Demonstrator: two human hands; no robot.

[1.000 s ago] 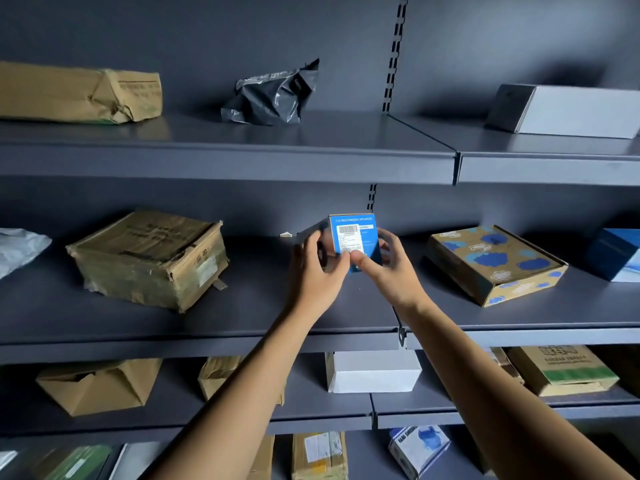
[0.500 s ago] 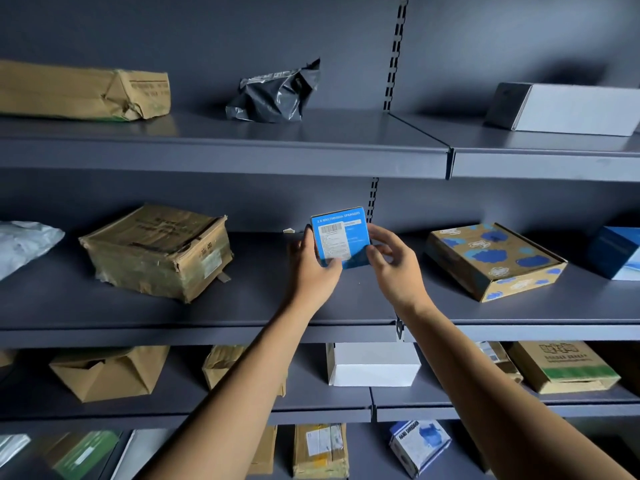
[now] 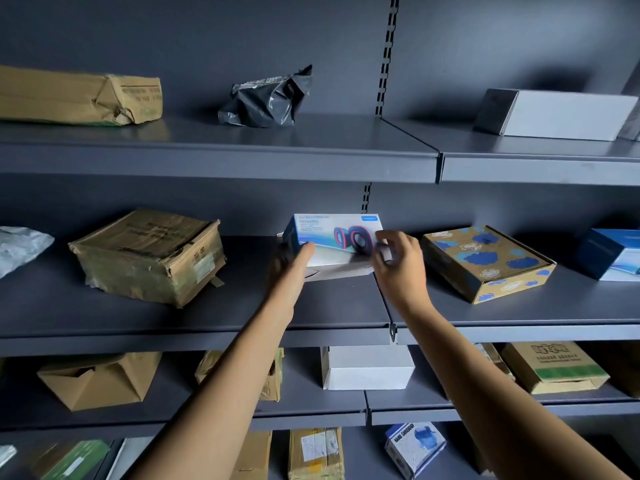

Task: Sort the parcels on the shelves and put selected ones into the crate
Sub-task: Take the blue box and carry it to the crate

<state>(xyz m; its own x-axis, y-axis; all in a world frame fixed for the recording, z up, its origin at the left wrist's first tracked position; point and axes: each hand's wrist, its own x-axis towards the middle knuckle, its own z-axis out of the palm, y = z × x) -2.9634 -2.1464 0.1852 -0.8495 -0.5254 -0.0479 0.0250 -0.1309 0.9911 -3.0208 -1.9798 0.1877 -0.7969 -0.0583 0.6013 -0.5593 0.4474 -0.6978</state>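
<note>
We turn the speaker box (image 3: 322, 237) front-out
Left hand (image 3: 293, 268) grips it, right hand (image 3: 401, 268) hold unclear (blurred); probably reshelved.

The left arm (image 3: 225, 393) and right arm (image 3: 485, 393), both bare, reach up and forward, converging over the front edge of the middle shelf (image 3: 104, 313). The left hand (image 3: 289, 271) grips the left end of a box (image 3: 332, 237), thumb across its front. The right hand (image 3: 398, 268) is at the box's right end, its fingers curled and blurred; whether they touch it is unclear.
</note>
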